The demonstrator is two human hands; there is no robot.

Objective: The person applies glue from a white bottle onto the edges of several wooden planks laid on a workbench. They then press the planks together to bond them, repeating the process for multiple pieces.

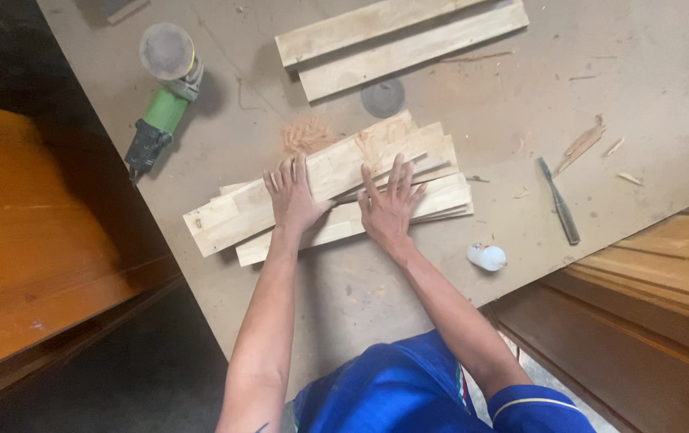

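- Left hand [292, 196] and right hand [390, 204] flat on a fanned stack of thin boards [336, 188], mid-bench [601, 96].
- Fingers [396, 172] spread wide, pressing down, pinching nothing.
- Probably light, stiff, rough-sawn; likely to slide over each other, splinter at edges.
- Best gripped along the long edges or squared at the ends.
- Nearby: green grinder [164, 96], chisel [559, 200], small white bottle [486, 256].
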